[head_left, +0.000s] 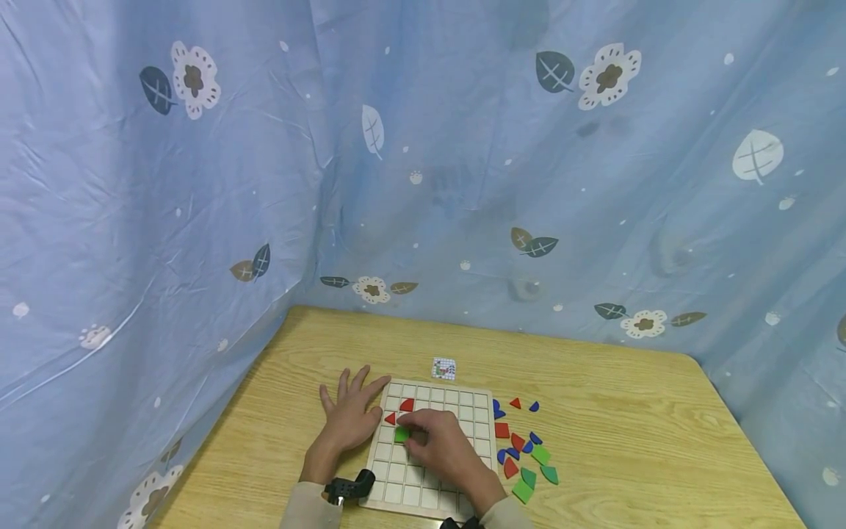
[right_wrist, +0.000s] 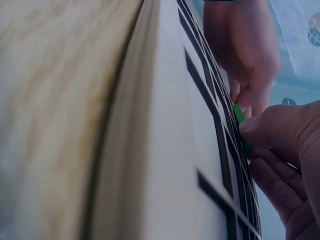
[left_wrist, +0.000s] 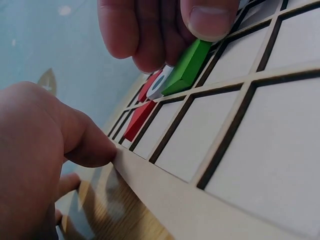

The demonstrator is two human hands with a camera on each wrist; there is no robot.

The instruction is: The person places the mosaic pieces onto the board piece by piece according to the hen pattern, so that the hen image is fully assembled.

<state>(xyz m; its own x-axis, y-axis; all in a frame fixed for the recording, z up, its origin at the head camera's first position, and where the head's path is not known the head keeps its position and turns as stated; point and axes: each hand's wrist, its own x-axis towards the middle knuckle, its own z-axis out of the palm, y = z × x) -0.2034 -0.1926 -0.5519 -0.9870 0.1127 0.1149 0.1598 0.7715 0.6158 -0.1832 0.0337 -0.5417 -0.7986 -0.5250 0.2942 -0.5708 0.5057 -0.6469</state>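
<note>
A wooden grid board [head_left: 412, 494] with pale square cells lies on the table. My right hand [head_left: 444, 444] is over its middle, thumb and fingers curled about a green square tile [head_left: 401, 435]. The thumb presses the green tile's edge [left_wrist: 187, 70] in the left wrist view. Beside it are a red triangle [head_left: 391, 418], a red quarter-circle [head_left: 407, 404] and a white piece with a ring mark [left_wrist: 159, 83], partly hidden by the fingers. My left hand [head_left: 350, 415] rests on the table with fingers spread, its thumb at the board's left edge.
Several loose red, blue and green pieces lie right of the board, among them a red square [head_left: 502, 430] and a green square [head_left: 523, 491]. A small printed card [head_left: 443, 368] lies behind the board. A blue patterned curtain [head_left: 423, 184] hangs around the table [head_left: 628, 441].
</note>
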